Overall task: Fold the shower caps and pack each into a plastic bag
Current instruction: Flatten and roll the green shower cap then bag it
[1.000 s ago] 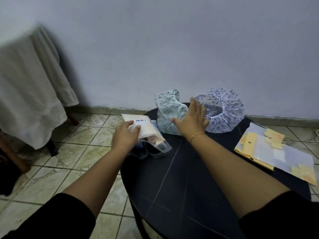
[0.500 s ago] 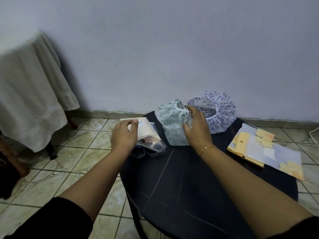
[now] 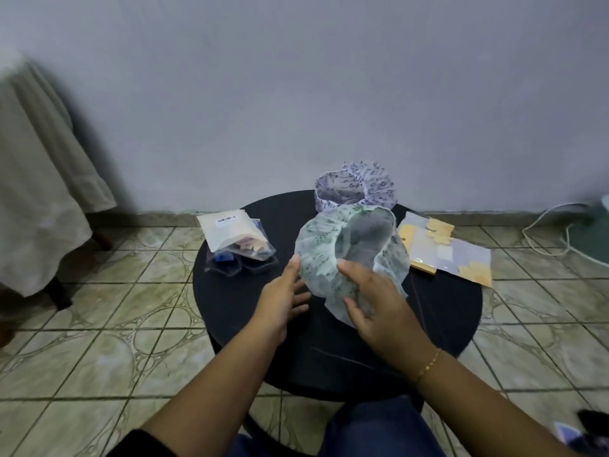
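A green-patterned shower cap (image 3: 324,258) is lifted over the round black table (image 3: 445,311), its opening facing me. My right hand (image 3: 375,305) grips its lower rim with thumb and fingers. My left hand (image 3: 283,298) is open, fingertips touching the cap's left side. A purple-patterned shower cap (image 3: 356,186) sits at the table's far edge. A pile of packed plastic bags (image 3: 235,240) lies at the table's left. Flat plastic bags with yellow cards (image 3: 448,249) lie at the right.
A cloth-draped piece of furniture (image 3: 39,199) stands at the left on the tiled floor (image 3: 99,324). A white cable (image 3: 547,225) runs along the floor at the right by the wall. My knees are under the table's near edge.
My left hand let go of the bag pile and moved right to the green cap. My right hand pulled the green cap toward me and lifted it off the table.
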`<state>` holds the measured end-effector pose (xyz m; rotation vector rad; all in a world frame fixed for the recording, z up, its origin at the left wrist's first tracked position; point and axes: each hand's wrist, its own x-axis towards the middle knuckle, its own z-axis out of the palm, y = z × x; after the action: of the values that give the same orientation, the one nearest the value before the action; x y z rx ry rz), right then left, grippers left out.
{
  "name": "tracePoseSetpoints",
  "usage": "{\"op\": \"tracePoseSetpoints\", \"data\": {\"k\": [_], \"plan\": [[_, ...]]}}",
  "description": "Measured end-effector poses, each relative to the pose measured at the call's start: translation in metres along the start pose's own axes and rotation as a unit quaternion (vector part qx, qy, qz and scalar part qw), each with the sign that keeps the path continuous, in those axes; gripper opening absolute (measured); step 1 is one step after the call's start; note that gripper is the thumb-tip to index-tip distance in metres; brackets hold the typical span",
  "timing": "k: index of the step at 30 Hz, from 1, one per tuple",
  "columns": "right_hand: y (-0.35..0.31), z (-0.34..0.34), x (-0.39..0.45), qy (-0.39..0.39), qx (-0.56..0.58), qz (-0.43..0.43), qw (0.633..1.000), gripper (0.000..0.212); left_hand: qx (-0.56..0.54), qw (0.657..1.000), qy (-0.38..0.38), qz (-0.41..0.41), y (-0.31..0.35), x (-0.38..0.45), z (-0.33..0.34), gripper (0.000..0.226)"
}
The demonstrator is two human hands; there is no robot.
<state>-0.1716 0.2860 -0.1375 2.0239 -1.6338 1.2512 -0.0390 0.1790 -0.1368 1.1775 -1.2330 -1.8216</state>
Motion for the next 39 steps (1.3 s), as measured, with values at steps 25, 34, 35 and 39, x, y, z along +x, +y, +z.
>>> {"op": "tracePoseSetpoints", "data": {"k": [25, 34, 35, 39], "plan": [[0.043, -0.02, 0.01, 0.078, 0.365, 0.629, 0.682, 0.021, -0.052, 0.999, 0.008, -0.002, -0.005, 0.005, -0.022, 0.02], [0.068, -0.051, -0.021, 0.083, 0.422, 0.69, 0.582, 0.016, -0.01, 0.997, 0.073, -0.031, -0.008, 0.011, -0.056, 0.007], [0.069, -0.052, -0.023, 0.078, 0.416, 0.696, 0.58, 0.018, 0.0, 0.997, 0.074, -0.037, -0.008, 0.011, -0.057, 0.006], [0.068, -0.054, -0.027, 0.052, 0.372, 0.714, 0.591, 0.023, 0.044, 0.995, 0.071, -0.062, -0.008, 0.01, -0.06, 0.015]]}}
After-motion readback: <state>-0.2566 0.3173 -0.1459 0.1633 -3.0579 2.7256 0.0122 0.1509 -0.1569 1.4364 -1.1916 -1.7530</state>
